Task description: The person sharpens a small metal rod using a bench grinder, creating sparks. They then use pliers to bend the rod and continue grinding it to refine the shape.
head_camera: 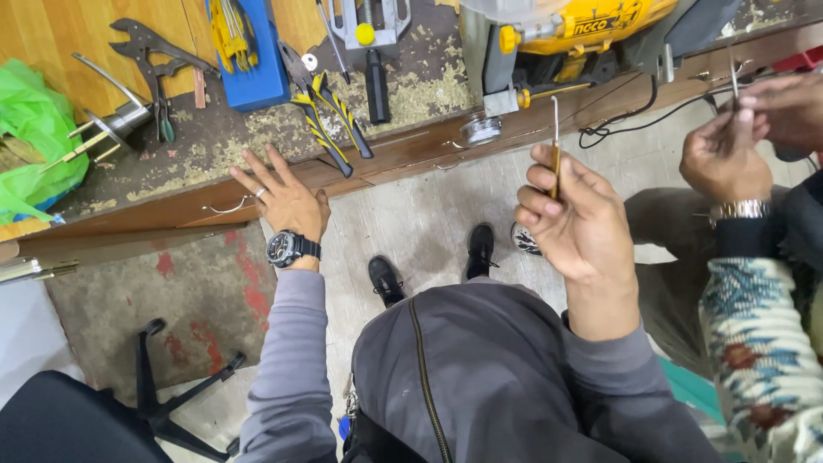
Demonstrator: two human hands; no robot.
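Observation:
My left hand (281, 199) is spread open, its fingers resting on the front edge of a worn wooden workbench (403, 150), and a dark wristwatch (287, 248) sits on that wrist. My right hand (574, 219) is closed around a thin hooked metal tool with a wooden handle (555, 137), held upright in front of the bench. Yellow-and-black pliers (330, 116) lie on the bench just beyond my left hand.
On the bench lie a blue tool case (253, 56), locking pliers (150, 60), a black-handled screwdriver (375, 81), a yellow power tool (583, 26) and a green bag (30, 141). Another person's hands (746, 137) hold a thin tool at right. A black chair (103, 411) stands lower left.

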